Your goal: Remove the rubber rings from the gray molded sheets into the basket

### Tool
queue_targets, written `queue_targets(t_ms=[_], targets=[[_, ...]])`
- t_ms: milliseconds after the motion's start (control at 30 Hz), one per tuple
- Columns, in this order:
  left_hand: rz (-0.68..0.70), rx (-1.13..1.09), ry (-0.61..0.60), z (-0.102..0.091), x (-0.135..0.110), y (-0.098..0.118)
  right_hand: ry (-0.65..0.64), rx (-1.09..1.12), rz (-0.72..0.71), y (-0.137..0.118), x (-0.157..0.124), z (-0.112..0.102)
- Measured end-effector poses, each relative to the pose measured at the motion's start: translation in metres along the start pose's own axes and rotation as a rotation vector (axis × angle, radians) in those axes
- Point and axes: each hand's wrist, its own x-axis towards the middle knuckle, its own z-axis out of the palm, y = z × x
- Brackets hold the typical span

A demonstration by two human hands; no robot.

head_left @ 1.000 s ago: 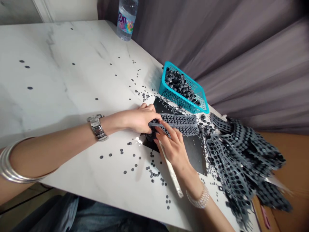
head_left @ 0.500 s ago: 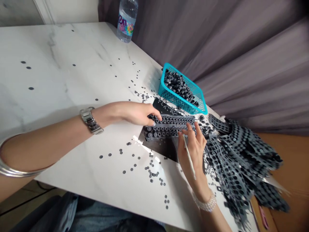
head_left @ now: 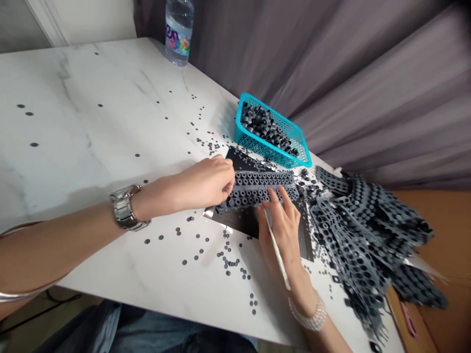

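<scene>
A grey rubber strip of small rings (head_left: 259, 186) lies on a black mat (head_left: 253, 223) on the white marble table (head_left: 91, 127). My left hand (head_left: 206, 184) is curled over the strip's left end, fingertips pinching it. My right hand (head_left: 281, 225) rests on the strip's lower edge with fingers stretched flat, and a thin white stick (head_left: 276, 252) lies gripped along its palm.
A teal basket (head_left: 272, 132) of loose grey rings stands behind the mat. A heap of punched-out grey strips (head_left: 368, 230) fills the right side. Small black discs (head_left: 206, 245) are scattered on the table. A water bottle (head_left: 177, 30) stands at the far edge.
My right hand has shifted left along the strip from its right end. My left hand has curled tighter on the strip's left end. The view has swung slightly.
</scene>
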Motion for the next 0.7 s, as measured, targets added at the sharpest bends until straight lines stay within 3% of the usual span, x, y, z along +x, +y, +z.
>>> queue_targets(t_ms=[267, 467, 700], targets=[[-0.051, -0.051, 0.021, 0.000, -0.002, -0.001, 0.005, 0.043, 0.008, 0.001, -0.001, 0.001], [0.000, -0.016, 0.053, 0.003, -0.005, 0.003, 0.048, 0.079, 0.001, 0.001, 0.000, 0.004], [-0.131, -0.266, -0.001, -0.011, 0.003, 0.005, 0.005, 0.257, 0.088, -0.009, 0.002, -0.007]])
